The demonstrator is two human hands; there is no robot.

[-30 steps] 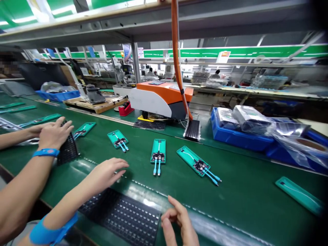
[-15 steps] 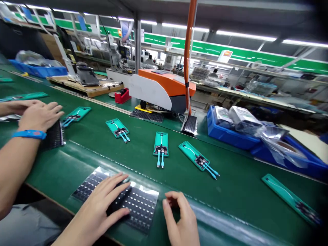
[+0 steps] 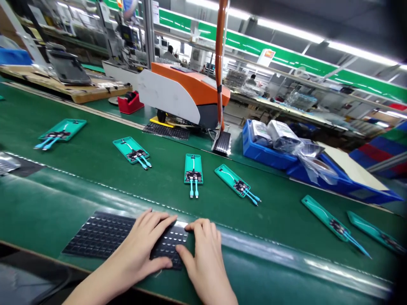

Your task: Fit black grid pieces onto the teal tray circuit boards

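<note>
A dark sheet with rows of small raised pads [image 3: 98,235] lies flat on the green surface in front of me. My left hand [image 3: 144,245] rests across its middle and right part, fingers spread. At the sheet's right end is my right hand [image 3: 203,250], its thumb and forefinger apart at the edge; whether it pinches the film or a pad cannot be made out. Beyond my hands lie teal trays with circuit boards and short blue cables, among them one tray [image 3: 193,163] straight ahead and another [image 3: 233,181] to its right.
An orange and white machine [image 3: 187,95] stands behind the trays, with a red tape dispenser [image 3: 130,102] to its left. Blue bins [image 3: 267,153] with wrapped packs are at the right. Another dark sheet [image 3: 27,167] lies at the far left.
The view has turned right, and the co-worker's arms have left it. My right hand has come left onto the sheet's right end. More of the sheet shows left of my left hand.
</note>
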